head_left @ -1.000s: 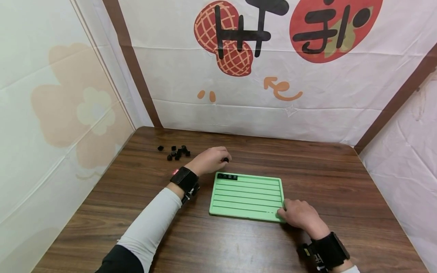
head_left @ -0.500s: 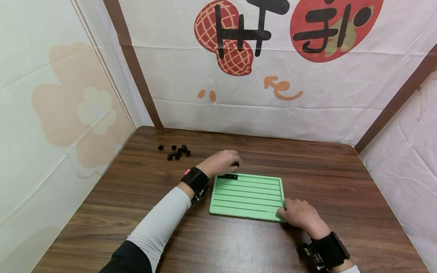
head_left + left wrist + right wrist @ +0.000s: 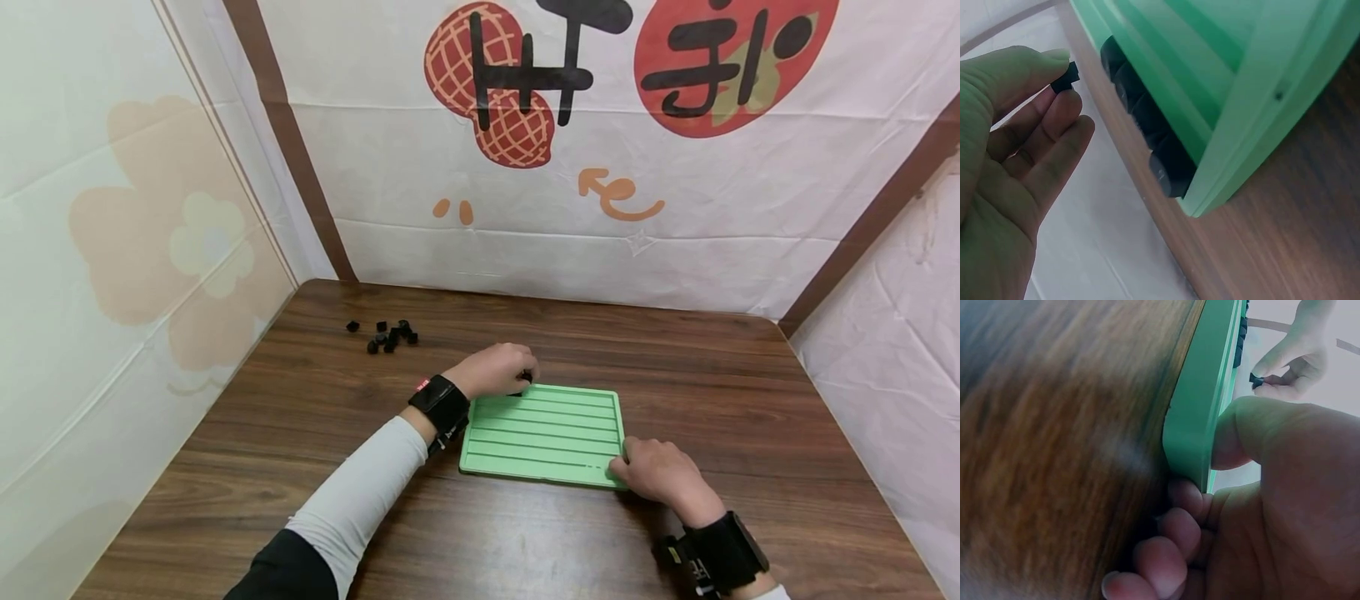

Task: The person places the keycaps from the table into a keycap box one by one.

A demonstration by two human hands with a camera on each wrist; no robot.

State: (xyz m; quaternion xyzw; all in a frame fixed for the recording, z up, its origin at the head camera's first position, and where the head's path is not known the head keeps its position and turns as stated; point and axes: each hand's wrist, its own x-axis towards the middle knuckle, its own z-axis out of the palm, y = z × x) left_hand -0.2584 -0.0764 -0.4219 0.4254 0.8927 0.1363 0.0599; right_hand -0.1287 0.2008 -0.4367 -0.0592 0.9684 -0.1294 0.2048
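The brown table (image 3: pixel 697 358) bears a green ridged tray (image 3: pixel 543 433), lying flat. The right hand (image 3: pixel 663 471) grips the tray's near right corner. The left hand (image 3: pixel 495 371), by the far edge, has thumb and fingertips pinched together. A loose cluster (image 3: pixel 393 336) of black caps lies beyond, leftward. A row of four caps (image 3: pixel 1150 119) sits in the tray's far left corner, markings too blurred to read. One cap (image 3: pixel 1066 78) is in the left hand's pinch.

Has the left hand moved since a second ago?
Yes. In the head view, against the unmoved green tray, the left hand has shifted right and lower in the picture.
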